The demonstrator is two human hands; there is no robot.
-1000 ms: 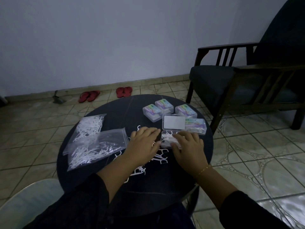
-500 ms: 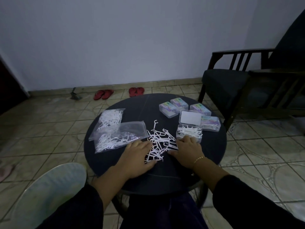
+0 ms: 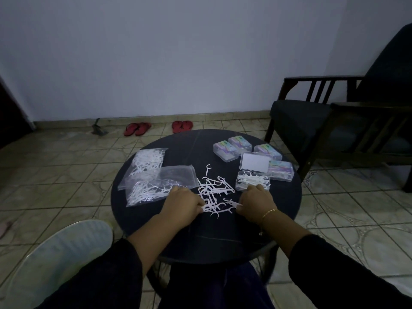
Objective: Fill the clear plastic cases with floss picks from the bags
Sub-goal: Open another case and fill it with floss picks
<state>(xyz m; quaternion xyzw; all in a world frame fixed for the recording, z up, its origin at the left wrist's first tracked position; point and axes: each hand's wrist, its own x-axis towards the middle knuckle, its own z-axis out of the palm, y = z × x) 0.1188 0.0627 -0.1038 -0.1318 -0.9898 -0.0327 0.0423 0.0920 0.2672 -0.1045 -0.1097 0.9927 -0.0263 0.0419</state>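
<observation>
My hands gather loose floss picks.
My left hand (image 3: 181,202) and right hand (image 3: 256,201) pinch white plastic floss picks (image 3: 214,194) between them; the open clear plastic case (image 3: 252,183) sits just beyond my right fingers.

Both hands are off the open case (image 3: 253,183) now, pulled back to the loose picks (image 3: 215,192); left hand (image 3: 182,202) and right hand (image 3: 256,200) each pinch some.

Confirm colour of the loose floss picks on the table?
White floss picks, seen in the head view.
</observation>
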